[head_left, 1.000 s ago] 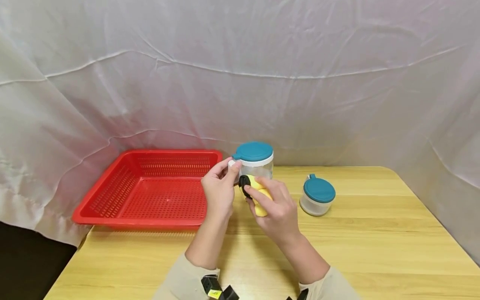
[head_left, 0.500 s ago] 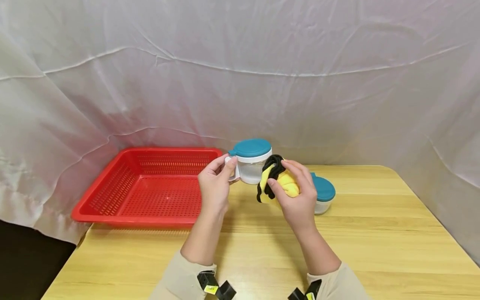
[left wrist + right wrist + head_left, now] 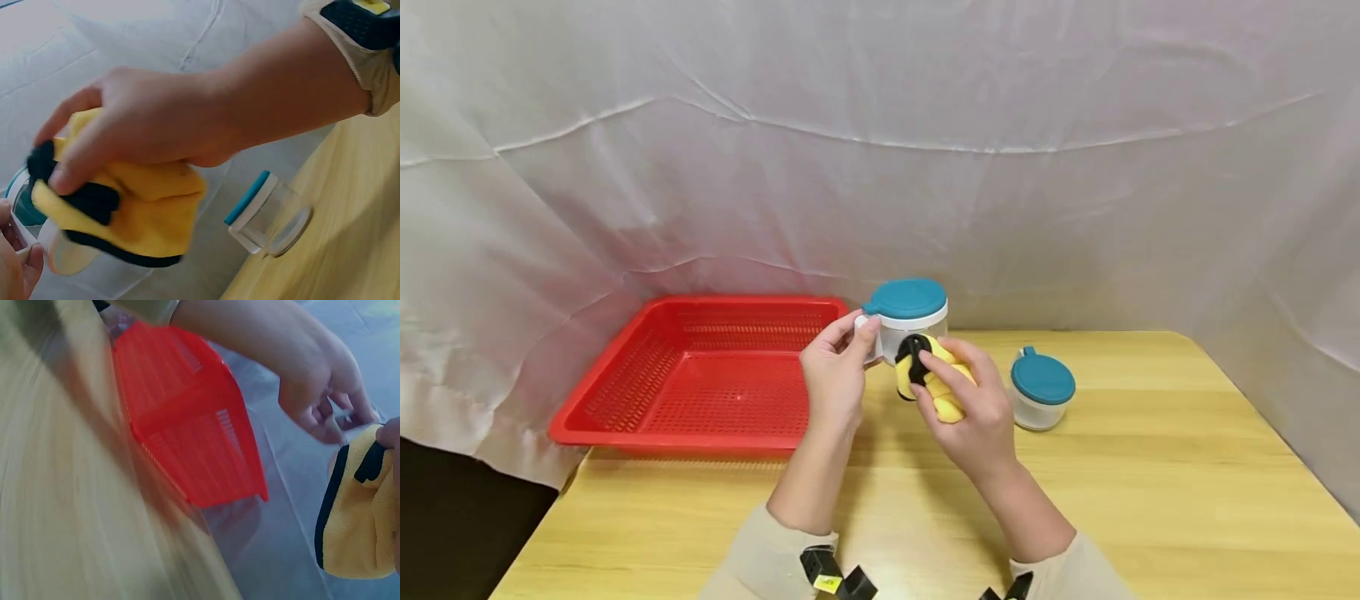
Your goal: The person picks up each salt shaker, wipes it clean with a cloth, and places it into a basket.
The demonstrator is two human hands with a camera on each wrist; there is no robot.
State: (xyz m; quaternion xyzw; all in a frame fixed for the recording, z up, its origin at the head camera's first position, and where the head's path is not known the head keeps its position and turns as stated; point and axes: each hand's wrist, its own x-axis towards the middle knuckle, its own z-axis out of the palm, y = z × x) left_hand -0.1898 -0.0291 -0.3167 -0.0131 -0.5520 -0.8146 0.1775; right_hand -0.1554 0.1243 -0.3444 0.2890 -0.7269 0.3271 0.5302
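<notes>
My left hand (image 3: 835, 379) grips the white handle of a clear jar (image 3: 910, 302) with a teal lid, held upright above the table. In my right hand (image 3: 976, 412) is a bunched yellow cloth (image 3: 950, 409) with black edging, held in front of the jar's side. The cloth covers part of the jar's lower body, and whether it touches the glass I cannot tell. In the left wrist view the right thumb pinches the cloth (image 3: 156, 215); the left hand (image 3: 14, 269) shows at the lower left by the jar's handle.
A second, similar teal-lidded jar (image 3: 1042, 387) stands on the wooden table (image 3: 1150, 467), right of my right hand. On the left lies a red perforated plastic basket (image 3: 685, 439). A pale hanging sheet (image 3: 880, 167) closes off the back and sides.
The cloth swung right, away from the jar, with its black edge bunched up, then came back left in front of the jar. The left hand kept its hold on the handle, shifting only slightly.
</notes>
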